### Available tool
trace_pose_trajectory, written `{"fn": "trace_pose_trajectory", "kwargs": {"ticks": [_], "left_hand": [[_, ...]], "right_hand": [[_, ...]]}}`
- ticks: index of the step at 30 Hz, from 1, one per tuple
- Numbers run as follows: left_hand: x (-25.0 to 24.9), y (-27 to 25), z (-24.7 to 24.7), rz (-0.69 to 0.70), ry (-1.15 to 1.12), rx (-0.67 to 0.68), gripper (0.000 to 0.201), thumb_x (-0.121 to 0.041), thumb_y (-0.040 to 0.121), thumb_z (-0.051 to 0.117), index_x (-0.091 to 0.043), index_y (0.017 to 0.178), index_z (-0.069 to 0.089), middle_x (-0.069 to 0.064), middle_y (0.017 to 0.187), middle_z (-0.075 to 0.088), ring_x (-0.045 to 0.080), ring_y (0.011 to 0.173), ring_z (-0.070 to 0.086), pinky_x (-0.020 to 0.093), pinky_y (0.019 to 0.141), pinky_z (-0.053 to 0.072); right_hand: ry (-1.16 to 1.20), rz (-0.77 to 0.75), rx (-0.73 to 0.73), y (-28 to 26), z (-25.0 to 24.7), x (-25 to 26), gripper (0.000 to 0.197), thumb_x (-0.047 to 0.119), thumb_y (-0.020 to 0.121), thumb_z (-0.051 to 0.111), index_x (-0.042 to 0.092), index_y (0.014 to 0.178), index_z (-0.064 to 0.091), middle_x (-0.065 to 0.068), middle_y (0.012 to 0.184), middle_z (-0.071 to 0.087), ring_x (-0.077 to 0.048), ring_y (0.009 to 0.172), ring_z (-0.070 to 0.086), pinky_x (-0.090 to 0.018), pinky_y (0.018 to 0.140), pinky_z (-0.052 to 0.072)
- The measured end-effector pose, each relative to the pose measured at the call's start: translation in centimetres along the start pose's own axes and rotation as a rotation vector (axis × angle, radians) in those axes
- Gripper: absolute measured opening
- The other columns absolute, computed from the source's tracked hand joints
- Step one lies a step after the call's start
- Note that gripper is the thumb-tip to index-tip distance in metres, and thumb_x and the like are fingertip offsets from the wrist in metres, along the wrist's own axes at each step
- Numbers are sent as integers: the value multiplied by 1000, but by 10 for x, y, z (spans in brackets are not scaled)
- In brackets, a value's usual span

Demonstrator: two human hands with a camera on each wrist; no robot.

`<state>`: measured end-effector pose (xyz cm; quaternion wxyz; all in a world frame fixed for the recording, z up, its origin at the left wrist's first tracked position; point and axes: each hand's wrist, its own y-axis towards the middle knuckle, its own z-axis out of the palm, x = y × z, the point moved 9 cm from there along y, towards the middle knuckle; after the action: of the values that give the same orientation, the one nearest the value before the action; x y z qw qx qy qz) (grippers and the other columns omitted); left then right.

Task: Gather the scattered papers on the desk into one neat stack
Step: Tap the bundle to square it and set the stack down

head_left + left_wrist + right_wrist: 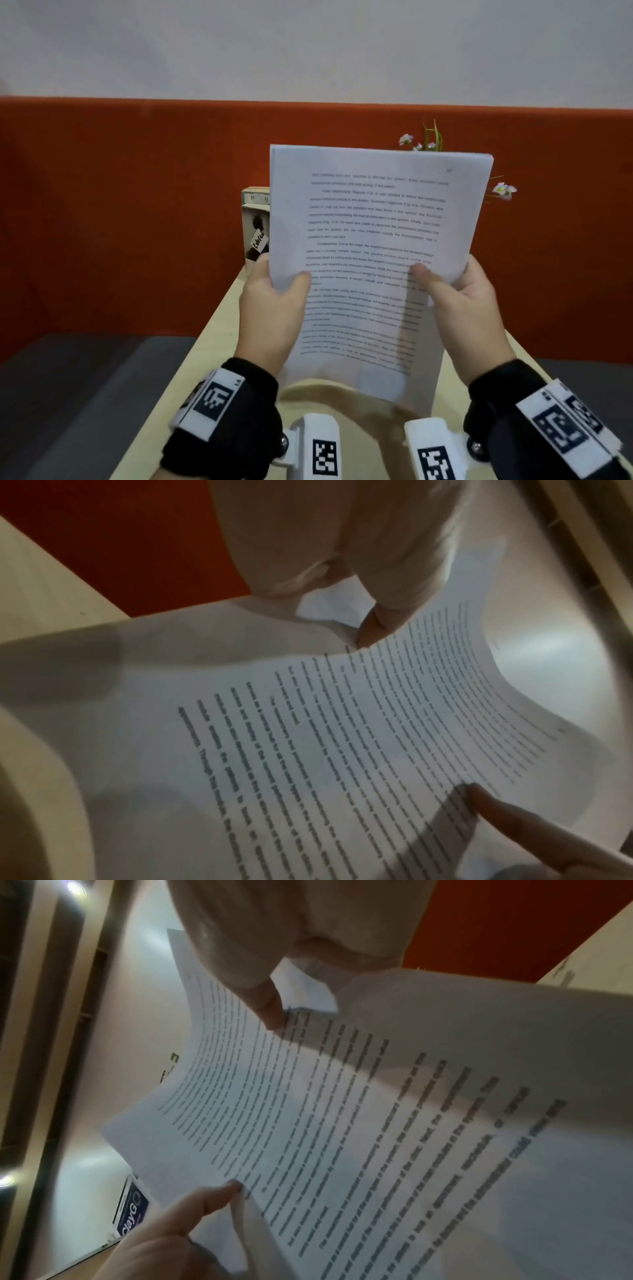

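Note:
A stack of printed white papers (370, 246) stands upright above the pale wooden desk (219, 329), its lower edge near the desk's curved front cutout. My left hand (274, 301) grips the stack's left edge, thumb on the front page. My right hand (455, 301) grips the right edge the same way. In the left wrist view the papers (342, 737) bend under my left thumb (373, 626), and the right thumb (507, 813) shows at the lower right. The right wrist view shows the papers (342, 1110) pinched under my right thumb (267, 1007).
An orange partition (137, 205) runs behind the desk. A small cardboard box (255, 226) stands at the desk's back, left of the papers. White flowers (503, 190) poke out behind the stack. Grey floor lies on both sides of the narrow desk.

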<state>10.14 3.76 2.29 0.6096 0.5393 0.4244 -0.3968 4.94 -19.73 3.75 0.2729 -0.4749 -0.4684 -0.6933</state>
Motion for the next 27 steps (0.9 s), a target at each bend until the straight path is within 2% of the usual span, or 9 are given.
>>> {"fn": "trace_pose_trajectory", "kwargs": {"ticks": [7, 11, 13, 15, 19, 21, 23, 25, 27], "left_hand": [[27, -5, -1, -71, 61, 30, 20, -12, 93, 57, -26, 108, 59, -6, 100, 69, 11, 93, 67, 16, 62, 51], [4, 2, -4, 0, 149, 115, 18, -13, 94, 55, -28, 104, 60, 0, 107, 70, 19, 102, 65, 34, 82, 55], [-22, 5, 2, 147, 282, 173, 17, -17, 95, 56, -15, 111, 59, 4, 106, 69, 21, 100, 65, 39, 81, 55], [-47, 6, 10, 293, 448, 203, 9, -16, 95, 55, -11, 102, 57, 3, 92, 66, 16, 87, 63, 28, 66, 51], [-85, 11, 26, 441, 649, 217, 4, -10, 93, 55, -15, 93, 54, -9, 81, 57, 6, 76, 56, 16, 57, 41], [-95, 12, 25, 497, 687, 173, 7, -13, 91, 58, -18, 92, 53, -10, 83, 57, 12, 83, 58, 23, 67, 49], [-103, 11, 6, 577, 762, -52, 21, -23, 85, 66, -27, 101, 54, -6, 100, 58, 19, 100, 56, 38, 88, 47], [-88, 12, -35, 442, 759, -370, 58, -36, 76, 73, -26, 127, 47, 1, 129, 49, 23, 123, 45, 46, 101, 33], [-47, 16, -63, 119, 450, -374, 92, -43, 69, 78, -23, 143, 27, 4, 143, 38, 24, 133, 38, 49, 108, 31]], "right_hand": [[-67, 80, 0, -9, 2, -23, 29, 18, 89, 64, 23, 116, 55, 0, 120, 67, -15, 101, 68, -33, 82, 55], [-691, -379, -334, -11, -23, 73, 85, 44, 74, 68, 19, 145, 29, -7, 144, 35, -26, 135, 34, -46, 113, 26], [-951, -611, -282, -15, 1, 122, 92, 47, 73, 65, 16, 150, 25, -10, 152, 31, -23, 140, 25, -39, 112, 16], [-1076, -582, -114, -2, 19, 139, 92, 51, 73, 67, 22, 150, 26, -4, 149, 39, -23, 137, 32, -40, 111, 21], [-856, -344, 183, 26, 19, 129, 39, 38, 79, 72, 30, 115, 59, 20, 100, 65, -2, 93, 63, -25, 77, 49], [-643, -263, 235, 32, 11, 115, 22, 31, 81, 71, 30, 102, 66, 14, 87, 73, 3, 78, 67, -20, 68, 48], [-438, -181, 228, 33, 1, 96, 14, 24, 82, 69, 30, 95, 68, 21, 85, 75, 7, 73, 69, -19, 63, 51], [-300, -129, 154, 33, -15, 75, 13, 18, 85, 67, 29, 90, 68, 23, 84, 75, 4, 73, 71, -25, 67, 54], [-193, -71, 82, 30, -29, 54, 15, 14, 88, 64, 28, 92, 66, 19, 85, 76, 0, 75, 73, -30, 71, 52]]}}
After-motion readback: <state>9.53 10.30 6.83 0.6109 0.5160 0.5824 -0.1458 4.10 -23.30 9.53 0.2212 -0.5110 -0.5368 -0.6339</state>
